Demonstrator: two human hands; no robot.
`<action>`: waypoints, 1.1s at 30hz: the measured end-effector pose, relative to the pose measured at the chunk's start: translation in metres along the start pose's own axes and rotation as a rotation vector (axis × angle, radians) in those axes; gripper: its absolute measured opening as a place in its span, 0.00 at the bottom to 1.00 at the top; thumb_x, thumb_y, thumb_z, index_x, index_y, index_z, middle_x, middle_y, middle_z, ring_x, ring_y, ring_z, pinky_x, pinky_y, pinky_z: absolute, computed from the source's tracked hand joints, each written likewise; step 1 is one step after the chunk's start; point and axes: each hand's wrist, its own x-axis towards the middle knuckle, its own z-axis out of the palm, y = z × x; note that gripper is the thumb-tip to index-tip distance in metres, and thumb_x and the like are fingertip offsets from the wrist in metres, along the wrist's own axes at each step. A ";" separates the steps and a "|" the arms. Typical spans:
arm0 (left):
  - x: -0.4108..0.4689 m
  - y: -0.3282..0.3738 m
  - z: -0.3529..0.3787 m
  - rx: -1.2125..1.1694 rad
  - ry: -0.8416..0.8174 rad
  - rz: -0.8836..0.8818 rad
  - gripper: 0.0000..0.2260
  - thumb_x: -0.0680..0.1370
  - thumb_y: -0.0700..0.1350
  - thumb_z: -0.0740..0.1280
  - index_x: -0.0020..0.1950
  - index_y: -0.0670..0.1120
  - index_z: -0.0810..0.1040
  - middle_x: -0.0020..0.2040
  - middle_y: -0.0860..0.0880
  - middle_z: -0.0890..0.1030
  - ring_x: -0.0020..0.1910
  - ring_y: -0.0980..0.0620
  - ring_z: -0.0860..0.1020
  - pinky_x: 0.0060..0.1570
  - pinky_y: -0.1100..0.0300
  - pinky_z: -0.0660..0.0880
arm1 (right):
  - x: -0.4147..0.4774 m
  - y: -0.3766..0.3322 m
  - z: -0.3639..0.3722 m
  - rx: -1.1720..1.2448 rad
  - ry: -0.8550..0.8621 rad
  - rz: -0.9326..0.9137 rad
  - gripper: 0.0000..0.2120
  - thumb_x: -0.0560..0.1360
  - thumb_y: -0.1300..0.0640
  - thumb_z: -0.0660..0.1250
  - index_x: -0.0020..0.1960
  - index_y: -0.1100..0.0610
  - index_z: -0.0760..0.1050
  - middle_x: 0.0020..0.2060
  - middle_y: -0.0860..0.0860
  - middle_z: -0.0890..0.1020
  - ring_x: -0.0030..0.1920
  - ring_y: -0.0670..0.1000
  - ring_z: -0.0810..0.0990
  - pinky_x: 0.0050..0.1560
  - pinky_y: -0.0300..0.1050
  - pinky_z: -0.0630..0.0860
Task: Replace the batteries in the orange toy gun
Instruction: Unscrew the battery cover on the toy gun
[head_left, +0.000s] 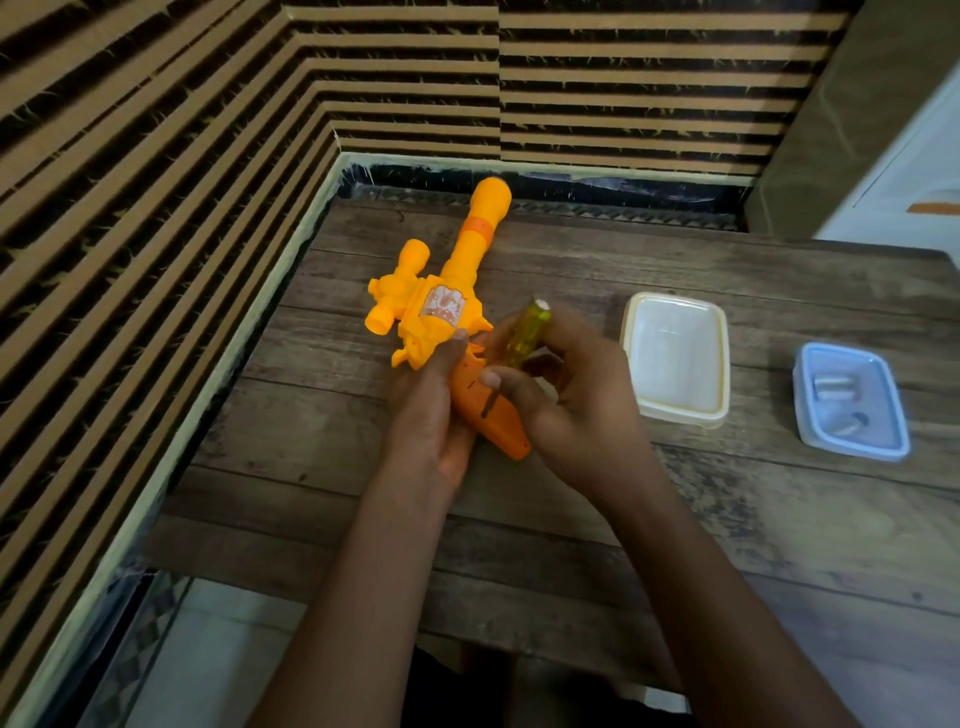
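Gun (447, 291) on table (519, 545), barrel away from us; our left hand (426, 410) grips its handle. Screwdriver (524, 332) pinched in right hand (566, 395), tip on the handle, probably at a screw. Further right: white tub (680, 414), blue tub (803, 395) holding batteries (836, 387).

Worn wooden table (260, 441), cream-rimmed plastic tub (675, 358) right of centre, blue-rimmed tub (802, 405) nearer the right edge

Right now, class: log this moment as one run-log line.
left hand: holds gun | right hand: holds screwdriver, tip on gun's grip | blue tub: holds small cylinders
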 end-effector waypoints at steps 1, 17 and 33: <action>0.000 -0.002 0.001 -0.013 -0.002 0.004 0.17 0.83 0.42 0.67 0.70 0.39 0.79 0.64 0.34 0.83 0.67 0.33 0.80 0.70 0.32 0.73 | 0.001 -0.004 0.000 -0.018 -0.014 -0.009 0.18 0.72 0.65 0.73 0.61 0.58 0.79 0.51 0.53 0.83 0.49 0.54 0.83 0.50 0.58 0.81; 0.004 -0.004 -0.010 0.008 -0.041 0.015 0.17 0.85 0.44 0.64 0.75 0.44 0.74 0.67 0.36 0.82 0.66 0.37 0.81 0.67 0.32 0.75 | 0.002 -0.015 -0.008 -0.163 0.047 -0.297 0.16 0.76 0.69 0.75 0.62 0.61 0.81 0.54 0.51 0.84 0.52 0.50 0.83 0.51 0.49 0.80; 0.007 -0.006 -0.004 0.057 0.005 0.034 0.17 0.83 0.44 0.70 0.73 0.46 0.77 0.63 0.39 0.84 0.62 0.38 0.84 0.59 0.31 0.79 | 0.001 -0.015 -0.017 -0.186 0.007 -0.262 0.14 0.78 0.70 0.71 0.62 0.61 0.83 0.49 0.48 0.86 0.50 0.43 0.85 0.51 0.39 0.78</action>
